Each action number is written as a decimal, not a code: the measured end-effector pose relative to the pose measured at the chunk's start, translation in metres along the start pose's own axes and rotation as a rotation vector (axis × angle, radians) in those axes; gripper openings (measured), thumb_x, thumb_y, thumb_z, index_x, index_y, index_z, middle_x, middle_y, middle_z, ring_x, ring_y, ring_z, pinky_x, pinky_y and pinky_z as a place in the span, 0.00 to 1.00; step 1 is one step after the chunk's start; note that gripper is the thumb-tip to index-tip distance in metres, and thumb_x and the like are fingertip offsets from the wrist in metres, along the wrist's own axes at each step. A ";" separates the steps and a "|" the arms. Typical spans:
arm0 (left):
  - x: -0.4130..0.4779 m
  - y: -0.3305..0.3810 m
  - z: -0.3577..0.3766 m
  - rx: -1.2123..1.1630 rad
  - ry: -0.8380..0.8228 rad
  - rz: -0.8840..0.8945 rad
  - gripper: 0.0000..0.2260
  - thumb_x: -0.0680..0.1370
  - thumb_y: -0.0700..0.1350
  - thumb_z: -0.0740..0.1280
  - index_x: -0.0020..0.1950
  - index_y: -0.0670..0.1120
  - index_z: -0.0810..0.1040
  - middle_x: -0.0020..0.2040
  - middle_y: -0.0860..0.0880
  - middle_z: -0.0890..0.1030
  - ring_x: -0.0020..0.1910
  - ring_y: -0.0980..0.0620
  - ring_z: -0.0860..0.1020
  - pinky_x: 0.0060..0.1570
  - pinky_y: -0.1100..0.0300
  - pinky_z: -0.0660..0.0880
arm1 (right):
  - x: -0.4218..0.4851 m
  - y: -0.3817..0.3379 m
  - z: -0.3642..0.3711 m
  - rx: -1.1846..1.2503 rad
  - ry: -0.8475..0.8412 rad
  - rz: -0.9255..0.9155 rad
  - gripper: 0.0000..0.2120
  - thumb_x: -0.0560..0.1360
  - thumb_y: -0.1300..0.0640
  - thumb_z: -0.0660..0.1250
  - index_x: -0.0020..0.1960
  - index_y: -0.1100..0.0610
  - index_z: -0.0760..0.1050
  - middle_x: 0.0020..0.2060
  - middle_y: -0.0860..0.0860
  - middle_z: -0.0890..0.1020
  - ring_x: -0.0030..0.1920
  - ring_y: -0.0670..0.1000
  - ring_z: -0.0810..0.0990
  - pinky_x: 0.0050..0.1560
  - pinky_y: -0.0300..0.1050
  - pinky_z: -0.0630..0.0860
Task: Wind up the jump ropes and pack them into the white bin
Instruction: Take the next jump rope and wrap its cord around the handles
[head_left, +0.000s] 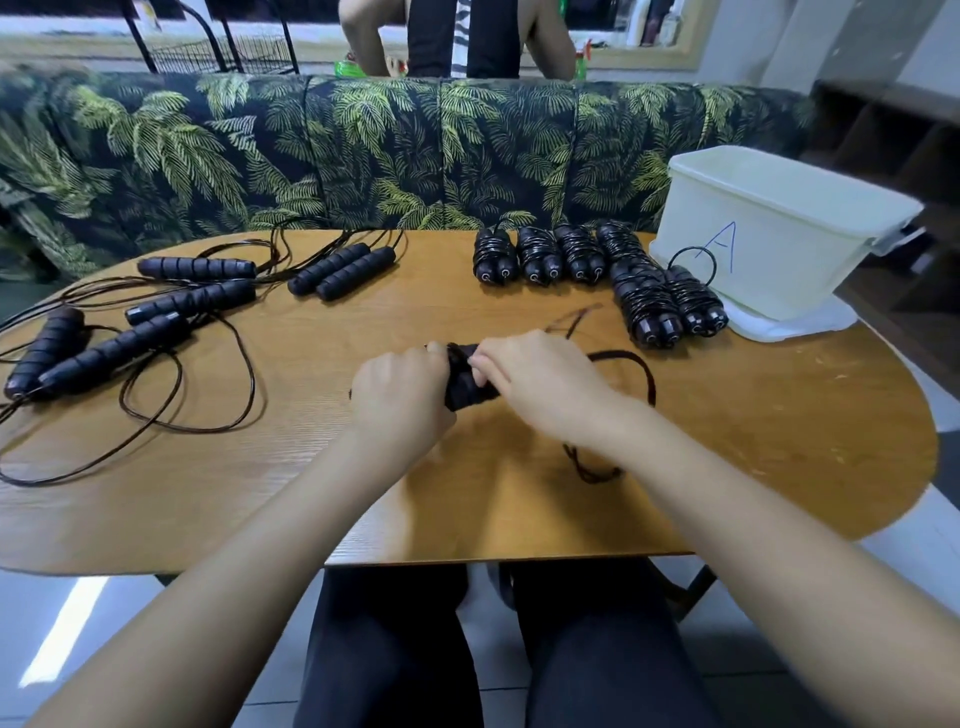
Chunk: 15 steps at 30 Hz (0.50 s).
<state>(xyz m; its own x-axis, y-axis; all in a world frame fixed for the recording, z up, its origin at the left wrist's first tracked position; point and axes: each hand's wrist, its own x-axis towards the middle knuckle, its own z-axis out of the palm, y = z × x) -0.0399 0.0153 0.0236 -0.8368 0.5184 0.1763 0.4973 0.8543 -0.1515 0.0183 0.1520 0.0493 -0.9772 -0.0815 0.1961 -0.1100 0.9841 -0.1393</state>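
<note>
Wooden table (311, 509) centre: the left hand (402, 397) curls round a jump rope's paired foam handles (467, 389), the right hand (540, 384) pinching its thin cord (649, 382) against them. Light, springy and slick, that cord likely needs constant tension; the white bin (769, 234) stands far right.

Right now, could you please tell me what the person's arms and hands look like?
The left forearm and right forearm are bare, with no sleeves in view. The left hand and right hand wear no gloves, and I see no rings, watch or bracelet.
</note>
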 end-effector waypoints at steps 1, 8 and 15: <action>0.001 -0.002 0.002 -0.066 0.011 -0.025 0.12 0.71 0.47 0.67 0.51 0.47 0.69 0.47 0.49 0.80 0.44 0.42 0.80 0.34 0.58 0.65 | -0.008 -0.002 0.010 0.066 0.065 0.017 0.15 0.83 0.50 0.52 0.48 0.52 0.76 0.39 0.50 0.80 0.41 0.56 0.77 0.39 0.50 0.72; -0.002 -0.007 0.016 -0.464 -0.003 -0.083 0.22 0.64 0.53 0.71 0.53 0.48 0.70 0.42 0.47 0.79 0.43 0.40 0.78 0.35 0.56 0.68 | -0.030 0.005 0.034 0.950 0.138 0.307 0.15 0.78 0.50 0.66 0.36 0.56 0.80 0.26 0.47 0.77 0.27 0.46 0.72 0.43 0.41 0.75; -0.008 -0.010 0.013 -0.628 0.049 0.040 0.27 0.64 0.46 0.74 0.61 0.46 0.70 0.48 0.51 0.77 0.46 0.46 0.77 0.40 0.56 0.71 | -0.035 0.015 0.040 1.319 0.030 0.492 0.25 0.72 0.53 0.74 0.64 0.53 0.68 0.42 0.47 0.81 0.24 0.46 0.64 0.56 0.54 0.79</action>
<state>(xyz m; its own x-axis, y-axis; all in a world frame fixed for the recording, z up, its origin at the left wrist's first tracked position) -0.0414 0.0025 0.0110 -0.8107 0.5387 0.2293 0.5801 0.6863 0.4387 0.0434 0.1634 0.0018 -0.9626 0.2429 -0.1203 0.1336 0.0392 -0.9903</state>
